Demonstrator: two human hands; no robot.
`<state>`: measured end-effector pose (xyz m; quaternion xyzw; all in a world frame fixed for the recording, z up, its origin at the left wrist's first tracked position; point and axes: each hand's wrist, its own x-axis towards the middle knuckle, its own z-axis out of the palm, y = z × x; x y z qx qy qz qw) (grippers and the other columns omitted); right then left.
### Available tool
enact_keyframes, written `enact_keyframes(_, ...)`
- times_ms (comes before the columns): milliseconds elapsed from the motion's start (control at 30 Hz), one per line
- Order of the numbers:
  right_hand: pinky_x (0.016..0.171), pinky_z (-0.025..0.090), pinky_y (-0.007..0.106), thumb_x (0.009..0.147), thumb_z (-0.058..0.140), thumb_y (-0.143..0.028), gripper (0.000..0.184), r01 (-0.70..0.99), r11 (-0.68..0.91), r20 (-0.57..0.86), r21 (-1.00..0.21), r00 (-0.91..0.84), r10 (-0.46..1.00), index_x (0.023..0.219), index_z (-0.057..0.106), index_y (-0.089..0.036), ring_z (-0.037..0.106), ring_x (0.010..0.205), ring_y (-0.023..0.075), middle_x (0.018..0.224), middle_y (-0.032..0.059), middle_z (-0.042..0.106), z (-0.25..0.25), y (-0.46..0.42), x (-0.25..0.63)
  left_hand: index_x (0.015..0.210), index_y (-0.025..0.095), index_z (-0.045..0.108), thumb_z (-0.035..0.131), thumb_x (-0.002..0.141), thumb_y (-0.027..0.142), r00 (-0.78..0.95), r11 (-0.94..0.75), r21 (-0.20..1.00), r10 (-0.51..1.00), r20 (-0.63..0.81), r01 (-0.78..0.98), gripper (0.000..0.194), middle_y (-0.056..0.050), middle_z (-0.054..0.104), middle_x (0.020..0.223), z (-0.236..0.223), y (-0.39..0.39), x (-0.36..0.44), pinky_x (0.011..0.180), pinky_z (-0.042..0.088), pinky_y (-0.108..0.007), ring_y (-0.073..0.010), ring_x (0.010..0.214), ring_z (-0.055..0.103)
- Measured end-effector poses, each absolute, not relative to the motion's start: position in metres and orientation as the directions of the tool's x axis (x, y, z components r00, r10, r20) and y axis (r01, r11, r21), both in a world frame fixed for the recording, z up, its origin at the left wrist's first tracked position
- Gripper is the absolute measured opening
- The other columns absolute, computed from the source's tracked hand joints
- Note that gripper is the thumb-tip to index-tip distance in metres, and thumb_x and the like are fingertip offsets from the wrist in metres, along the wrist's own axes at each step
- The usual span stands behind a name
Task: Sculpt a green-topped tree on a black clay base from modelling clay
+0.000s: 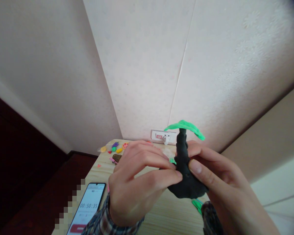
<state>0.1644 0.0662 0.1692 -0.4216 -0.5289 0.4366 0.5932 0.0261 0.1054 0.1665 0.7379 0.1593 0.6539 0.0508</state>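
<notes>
The left hand (139, 179) and right hand (222, 182) hold a black molded figure (187, 189) upright above the desk (168, 215). The left grip is nearly closed, thumb pressed where the trunk meets the flared base; the right grip is closed about the opposite side, its thumb against the lower trunk. A thin green strip (183, 125) lies across the figure's top, both ends drooping.

A phone (88, 204) reading 00:50:35 lies on the desk beside the left wrist. Farther back sit a yellow piece (119, 150) and a brown lump (117, 158), near a wall socket (159, 136) holding 1 white plug (165, 140).
</notes>
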Motion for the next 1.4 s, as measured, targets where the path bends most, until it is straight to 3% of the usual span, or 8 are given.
enact_keyframes(200, 0.068, 0.044, 0.020, 0.080, 0.063, -0.038, 0.014, -0.093, 0.231, 0.226, -0.969, 0.064, 0.972, 0.076, 0.059, -0.025, 0.053, 0.079, 0.0136, 0.080, -0.0010, 0.057, 0.168, 0.064, 0.166, 0.083, 0.020, 0.068, 0.062, 0.083, 0.016, 0.202, -0.957, 0.241, 0.271, 0.941, 0.164, 0.007, -0.001, 0.068, 0.083, 0.168, 0.106, 0.020, 0.077, 0.057, -0.038, -0.0159, 0.082, 0.064)
enact_keyframes(400, 0.069, 0.044, 0.020, 0.078, 0.065, -0.037, 0.013, -0.062, 0.229, 0.224, -0.971, 0.086, 0.971, 0.075, 0.060, -0.025, 0.053, 0.082, 0.0144, 0.082, -0.0006, 0.057, 0.171, 0.065, 0.167, 0.076, 0.020, 0.067, 0.060, 0.085, 0.016, 0.188, -0.955, 0.223, 0.260, 0.947, 0.196, 0.012, 0.002, 0.067, 0.073, 0.170, 0.105, 0.019, 0.077, 0.056, -0.035, -0.0130, 0.073, 0.063)
enact_keyframes(600, 0.070, 0.046, 0.022, 0.081, 0.062, -0.037, 0.013, -0.029, 0.254, 0.249, -0.967, 0.116, 0.961, 0.077, 0.060, -0.025, 0.055, 0.083, 0.0154, 0.083, 0.0001, 0.059, 0.170, 0.066, 0.163, 0.082, 0.017, 0.065, 0.063, 0.084, 0.017, 0.184, -0.956, 0.261, 0.283, 0.941, 0.133, 0.003, 0.000, 0.067, 0.076, 0.172, 0.105, 0.021, 0.072, 0.057, -0.034, -0.0134, 0.073, 0.063)
enact_keyframes(767, 0.071, 0.047, 0.025, 0.083, 0.060, -0.035, 0.010, 0.174, 0.384, 0.411, -0.907, 0.165, 0.896, 0.087, 0.062, -0.025, 0.057, 0.082, 0.0167, 0.084, 0.0012, 0.061, 0.169, 0.064, 0.168, 0.084, 0.021, 0.065, 0.061, 0.084, 0.014, 0.189, -0.949, 0.228, 0.270, 0.944, 0.218, 0.008, 0.001, 0.068, 0.079, 0.168, 0.103, 0.016, 0.070, 0.058, -0.032, -0.0136, 0.074, 0.064)
enact_keyframes(900, 0.073, 0.046, 0.029, 0.080, 0.064, -0.023, 0.004, 0.441, 0.495, 0.641, -0.749, 0.290, 0.711, 0.083, 0.063, -0.026, 0.056, 0.082, 0.0172, 0.085, 0.0009, 0.060, 0.169, 0.060, 0.171, 0.087, 0.023, 0.063, 0.059, 0.086, 0.020, 0.206, -0.928, 0.237, 0.301, 0.931, 0.287, 0.006, 0.001, 0.067, 0.082, 0.169, 0.099, 0.011, 0.072, 0.058, -0.036, -0.0151, 0.077, 0.065)
enact_keyframes(1033, 0.066, 0.047, 0.032, 0.076, 0.066, -0.015, 0.014, 0.621, 0.558, 0.786, -0.551, 0.160, 0.597, 0.081, 0.064, -0.027, 0.059, 0.076, 0.0189, 0.082, 0.0015, 0.063, 0.173, 0.053, 0.174, 0.092, 0.024, 0.063, 0.062, 0.084, 0.021, 0.246, -0.927, 0.225, 0.303, 0.921, 0.299, 0.008, 0.001, 0.066, 0.086, 0.168, 0.096, 0.010, 0.076, 0.059, -0.036, -0.0151, 0.081, 0.065)
enact_keyframes(1233, 0.059, 0.051, 0.034, 0.071, 0.072, -0.022, 0.014, 0.624, 0.612, 0.783, -0.487, 0.001, 0.622, 0.081, 0.070, -0.031, 0.064, 0.073, 0.0237, 0.079, 0.0024, 0.068, 0.180, 0.047, 0.184, 0.096, 0.027, 0.064, 0.059, 0.086, 0.023, 0.317, -0.919, 0.208, 0.318, 0.894, 0.336, 0.011, 0.001, 0.067, 0.087, 0.168, 0.094, 0.008, 0.076, 0.058, -0.034, -0.0149, 0.082, 0.065)
enact_keyframes(1400, 0.062, 0.053, 0.036, 0.078, 0.067, -0.028, 0.006, 0.578, 0.623, 0.814, -0.527, 0.133, 0.566, 0.079, 0.072, -0.031, 0.066, 0.076, 0.0248, 0.078, 0.0034, 0.068, 0.174, 0.046, 0.176, 0.097, 0.026, 0.065, 0.062, 0.084, 0.023, 0.378, -0.919, 0.162, 0.302, 0.875, 0.359, 0.013, 0.001, 0.066, 0.088, 0.174, 0.092, 0.004, 0.076, 0.058, -0.033, -0.0153, 0.082, 0.065)
